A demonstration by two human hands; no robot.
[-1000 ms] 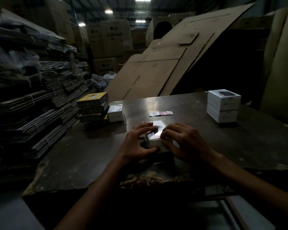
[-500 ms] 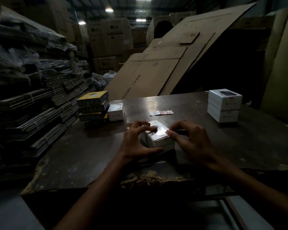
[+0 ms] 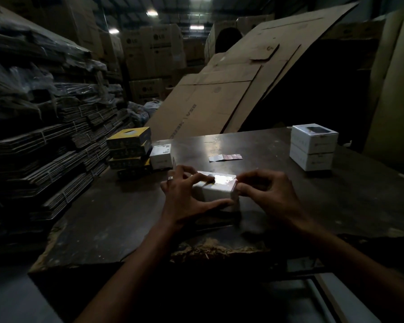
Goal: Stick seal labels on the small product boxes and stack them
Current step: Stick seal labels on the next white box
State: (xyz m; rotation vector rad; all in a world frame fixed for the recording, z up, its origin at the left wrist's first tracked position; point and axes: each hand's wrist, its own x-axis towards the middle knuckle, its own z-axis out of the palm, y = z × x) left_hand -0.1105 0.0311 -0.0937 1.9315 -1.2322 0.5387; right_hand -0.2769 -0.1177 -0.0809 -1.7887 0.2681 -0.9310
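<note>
A stack of yellow boxes (image 3: 129, 149) and a small white box (image 3: 161, 156) stood beyond the left hand (image 3: 187, 197), whose curled fingers and thumb gripped the white product box (image 3: 216, 192) on the table (image 3: 98, 220). The right hand (image 3: 269, 194) pinched at the box's right edge. A label strip (image 3: 225, 157) lay beyond both hands; two stacked white boxes (image 3: 313, 146) stood beyond the right hand.

A dim warehouse packing area — tall stacked cartons (image 3: 153, 52) under ceiling strip lights (image 3: 152, 13), bundled flat cardboard (image 3: 56, 141) left of the grip, big flattened sheets (image 3: 231, 94) leaning behind the worn table (image 3: 126, 217).
</note>
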